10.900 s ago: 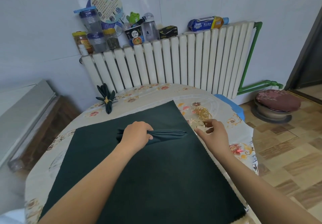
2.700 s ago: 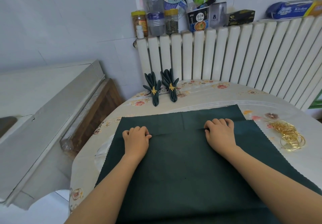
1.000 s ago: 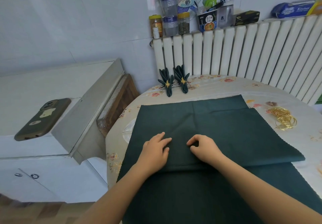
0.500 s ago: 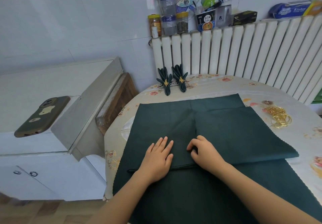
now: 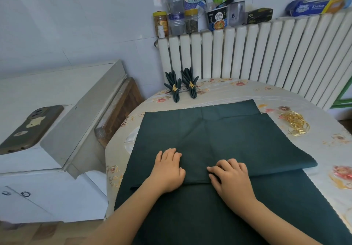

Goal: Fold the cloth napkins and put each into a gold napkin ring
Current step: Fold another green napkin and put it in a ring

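Head view, the only one. Top napkin (image 5: pixel 219 140), dark green, lies on the table (image 5: pixel 238 90) over a stack of like cloths (image 5: pixel 209 216); its near part is doubled, with the folded edge running just in front of both hands. Left hand (image 5: pixel 168 170) rests on that fold with fingers bent at the knuckles, pressing down; whether it pinches cloth I cannot tell. Right hand (image 5: pixel 231 178) sits beside it, fingers curled onto the fold edge and seemingly gathering a pleat, thumb hidden. Gold napkin rings (image 5: pixel 294 123) lie in a loose pile at the right, well apart from both hands. Two finished napkins (image 5: pixel 182 89) stand ringed at the table's far edge. Risks, as judgement: the cloth beneath is the same colour, so a pinch could catch two layers and drag the stack; uneven pressure between the hands could skew the pleat; the fold may spring open once one hand leaves for a ring; the tangled rings may come up several together. Hard to make out: number of cloths in the stack, fingertips of both hands under their knuckles, the near edge of the stack cut off by the frame, ring count. A phone (image 5: pixel 28 128) lies on the white cabinet (image 5: pixel 80 84) at left.
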Demonstrator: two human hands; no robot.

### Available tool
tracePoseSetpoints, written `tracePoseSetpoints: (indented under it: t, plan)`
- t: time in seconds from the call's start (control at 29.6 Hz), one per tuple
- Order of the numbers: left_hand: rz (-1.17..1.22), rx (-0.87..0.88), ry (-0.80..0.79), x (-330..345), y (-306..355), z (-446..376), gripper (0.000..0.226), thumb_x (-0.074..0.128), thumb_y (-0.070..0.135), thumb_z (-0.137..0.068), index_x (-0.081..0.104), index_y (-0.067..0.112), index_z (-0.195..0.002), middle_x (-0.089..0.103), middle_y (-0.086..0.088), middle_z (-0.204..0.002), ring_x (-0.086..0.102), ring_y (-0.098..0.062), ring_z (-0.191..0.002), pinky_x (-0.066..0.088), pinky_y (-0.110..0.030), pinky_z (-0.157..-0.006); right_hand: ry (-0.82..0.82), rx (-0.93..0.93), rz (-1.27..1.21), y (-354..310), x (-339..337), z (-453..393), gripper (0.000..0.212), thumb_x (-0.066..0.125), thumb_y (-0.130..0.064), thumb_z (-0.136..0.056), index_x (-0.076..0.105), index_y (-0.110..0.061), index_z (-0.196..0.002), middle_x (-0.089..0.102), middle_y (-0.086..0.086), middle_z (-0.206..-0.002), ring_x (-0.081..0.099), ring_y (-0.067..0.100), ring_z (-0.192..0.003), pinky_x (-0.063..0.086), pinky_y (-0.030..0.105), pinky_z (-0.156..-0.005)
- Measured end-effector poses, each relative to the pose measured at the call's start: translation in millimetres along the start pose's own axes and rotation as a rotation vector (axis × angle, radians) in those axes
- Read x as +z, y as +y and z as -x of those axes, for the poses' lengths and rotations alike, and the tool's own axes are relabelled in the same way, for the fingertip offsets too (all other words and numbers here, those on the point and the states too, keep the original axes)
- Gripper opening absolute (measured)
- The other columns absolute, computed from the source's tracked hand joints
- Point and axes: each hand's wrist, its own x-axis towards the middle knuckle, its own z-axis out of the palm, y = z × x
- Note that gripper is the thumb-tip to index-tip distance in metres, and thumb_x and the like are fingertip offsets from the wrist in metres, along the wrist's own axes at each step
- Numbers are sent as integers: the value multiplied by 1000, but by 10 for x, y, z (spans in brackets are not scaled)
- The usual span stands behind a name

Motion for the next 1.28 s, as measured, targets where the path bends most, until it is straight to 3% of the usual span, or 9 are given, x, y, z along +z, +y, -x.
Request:
tracePoseSetpoints:
  t: [0.07, 0.24, 0.61, 0.71, 0.78, 0.85, 0.98, 1.08, 1.28]
  plan:
    - [31, 34, 20, -51, 128, -154, 54, 34, 27, -94, 26, 12, -145, 18, -4, -155, 7, -17, -145, -5, -38, -120, -18, 17, -34, 2, 1, 10, 31, 44, -38, -80, 73, -29, -77, 59, -10, -75, 52, 18, -67, 36, 31, -63]
    - [60, 140, -34, -21, 444, -716, 56, 25, 23, -100, 9, 14, -153, 2, -1, -161, -3, -13, -147, -7, -36, -118, -42, 39, -60, 19, -7, 4, 30, 44, -40, -80, 73, -31, -78, 57, -12, -74, 51, 16, -65, 40, 29, -57]
    - [33, 48, 55, 120, 563, -1073, 55, 16, 29, -101, 3, 18, -153, -3, 6, -160, -6, -7, -146, -3, -36, -120, -176, 3, -129, 158, -26, -118, 28, 43, -48, -73, 71, -41, -73, 54, -18, -69, 50, 8, -60, 37, 19, -53]
    - [34, 48, 71, 124, 564, -1081, 54, 16, 29, -101, 2, 18, -153, -4, 6, -160, -6, -6, -146, -3, -36, -120, -177, 19, -192, 389, 22, -355, 21, 52, -40, -72, 72, -36, -74, 59, -14, -71, 53, 13, -65, 44, 25, -54]
    - [38, 44, 79, 134, 572, -1089, 54, 16, 29, -101, 2, 19, -153, -4, 7, -160, -7, -5, -146, -3, -35, -120, -172, 74, -165, 634, 91, -580, 17, 59, -26, -75, 74, -28, -84, 65, -6, -82, 57, 23, -76, 48, 34, -63]
    - [44, 42, 93, 144, 576, -1087, 54, 15, 30, -101, 2, 20, -153, -4, 8, -160, -7, -5, -146, -3, -35, -120, -228, 145, -63, 887, 148, -831, 28, 55, -16, -84, 69, -24, -107, 65, -1, -107, 53, 29, -100, 43, 36, -81]
    - [52, 44, 117, 164, 577, -1077, 54, 16, 30, -101, 3, 21, -153, -3, 8, -160, -6, -4, -146, -3, -34, -120, -440, 272, 109, 1324, 215, -1309, 52, 40, -12, -92, 35, -22, -143, 33, -2, -149, 25, 22, -135, 21, 36, -107]
    - [62, 40, 130, 157, 578, -1082, 54, 16, 30, -101, 3, 21, -153, -3, 9, -160, -6, -4, -145, -4, -34, -120, -572, 320, 156, 1576, 252, -1580, 56, 38, -14, -93, 24, -19, -147, 28, 3, -152, 17, 24, -141, 12, 41, -113]
    - [69, 38, 145, 150, 571, -1093, 54, 18, 31, -101, 5, 22, -153, -2, 9, -160, -5, -3, -145, -4, -33, -120, -787, 265, 381, 1747, 187, -1899, 37, 43, -36, -96, 46, -16, -126, 46, 9, -133, 28, 29, -132, 17, 47, -109]
